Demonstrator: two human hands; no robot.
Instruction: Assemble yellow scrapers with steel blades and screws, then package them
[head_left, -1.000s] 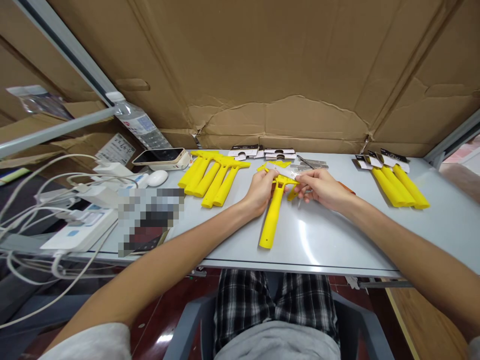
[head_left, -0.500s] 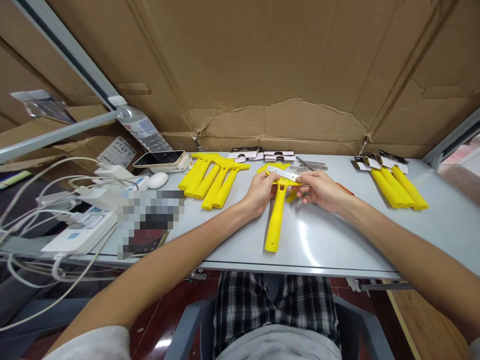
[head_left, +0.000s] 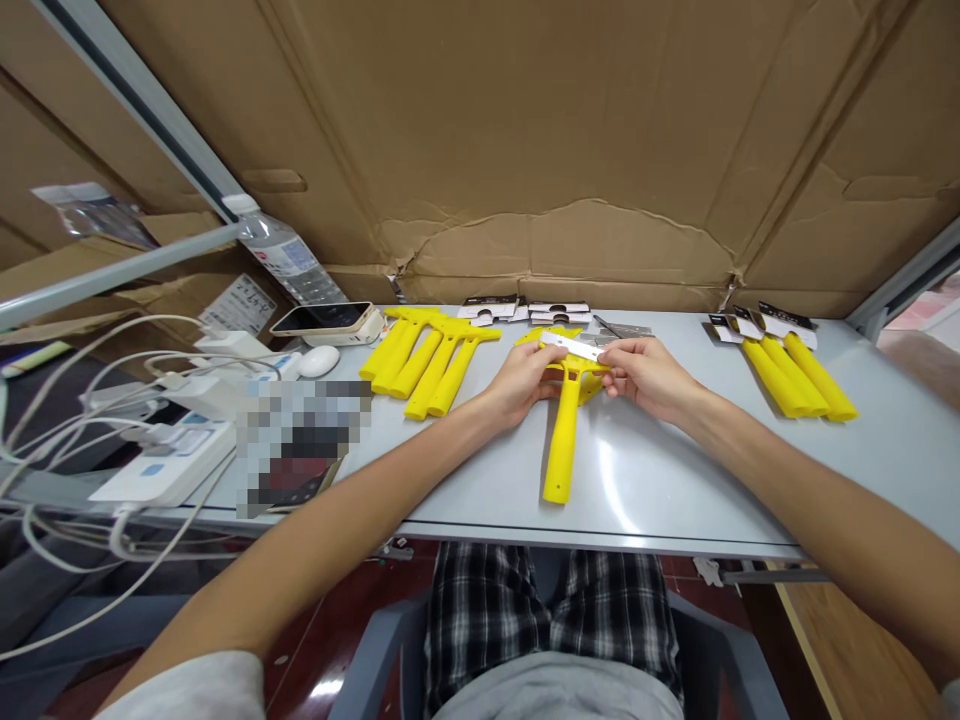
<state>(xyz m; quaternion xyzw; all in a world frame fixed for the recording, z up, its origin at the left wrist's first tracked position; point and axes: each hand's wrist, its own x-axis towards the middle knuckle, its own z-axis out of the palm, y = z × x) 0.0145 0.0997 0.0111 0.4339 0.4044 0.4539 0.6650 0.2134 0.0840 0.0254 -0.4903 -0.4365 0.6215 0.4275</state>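
A yellow T-shaped scraper [head_left: 561, 445] points its handle toward me over the table, in front of my body. Across its head lies a flat silver blade [head_left: 571, 347]. My left hand [head_left: 520, 387] is closed on the left side of the scraper's head, with the thumb on the blade. At the other end, my right hand [head_left: 643, 374] pinches the blade's right tip against the head. Its lower fingers are curled and partly hidden. Behind the hands, another yellow piece is partly covered, and loose metal blades [head_left: 637, 331] lie by it.
Several yellow scrapers [head_left: 431, 365] lie in a row at left. Yellow handles with black-and-white cards [head_left: 799, 375] are at right. More cards [head_left: 559, 312] lie at the back. A phone [head_left: 326, 318], a mouse [head_left: 318, 361], a power strip [head_left: 169, 465] and cables crowd the left.
The scraper's handle end has shifted slightly to the right. The blade has moved slightly right with the head, and both hands keep their hold.
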